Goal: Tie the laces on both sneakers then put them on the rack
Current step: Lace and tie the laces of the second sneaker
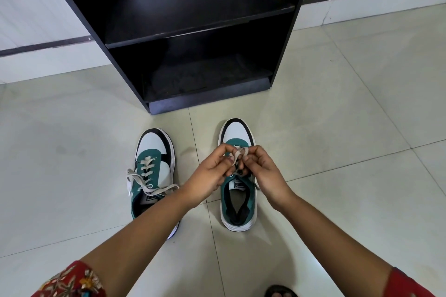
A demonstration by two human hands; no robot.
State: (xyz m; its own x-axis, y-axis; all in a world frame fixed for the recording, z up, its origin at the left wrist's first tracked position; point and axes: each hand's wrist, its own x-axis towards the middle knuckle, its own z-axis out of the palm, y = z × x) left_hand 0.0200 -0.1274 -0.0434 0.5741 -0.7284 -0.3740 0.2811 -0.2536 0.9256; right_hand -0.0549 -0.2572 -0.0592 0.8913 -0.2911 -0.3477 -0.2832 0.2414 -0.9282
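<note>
Left of my fingers, the left sneaker [154, 171] sits on the floor tiles [337, 176], laces loose. My left hand [212, 171] and right hand [263, 171] both pinch the right sneaker's lace [239, 152] mid-knot. A slack pinch could let the loop slip undone. The black rack [193, 31] stands beyond my fingertips.

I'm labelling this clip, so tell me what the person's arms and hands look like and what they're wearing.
Both forearms are bare, and no rings, watch or gloves show on the left hand or right hand. Short red sleeves end near the elbows; the left one carries a floral print in yellow, green and blue.
</note>
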